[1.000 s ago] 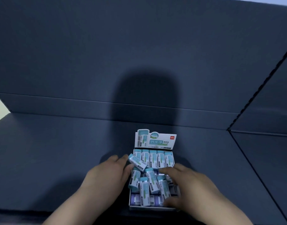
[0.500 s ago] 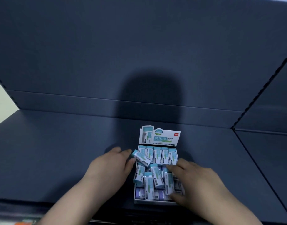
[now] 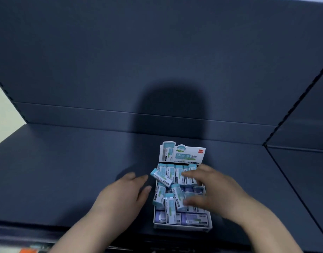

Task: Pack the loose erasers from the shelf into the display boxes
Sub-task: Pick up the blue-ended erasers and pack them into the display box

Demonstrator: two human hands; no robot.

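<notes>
A white display box (image 3: 182,226) with an upright header card (image 3: 182,153) stands near the shelf's front edge. A neat row of teal-sleeved erasers (image 3: 170,170) fills its back. One teal eraser (image 3: 161,177) lies tilted across the left rim. Several more lie jumbled in the middle (image 3: 169,198) over purple-sleeved erasers (image 3: 191,218). My left hand (image 3: 127,193) rests open on the shelf, just left of the box, touching no eraser. My right hand (image 3: 213,192) is spread over the box's right half, fingertips on the back row, thumb on the jumble. It is motion-blurred.
The dark blue shelf board (image 3: 65,170) runs wide to the left and right of the box. A back panel (image 3: 157,61) rises behind it. A diagonal perforated seam (image 3: 294,106) marks the right-hand section. The shelf's front lip (image 3: 47,232) lies just below my arms.
My right hand has moved from the box's front right corner up over the middle and back row. My left hand has drawn slightly away from the tilted eraser.
</notes>
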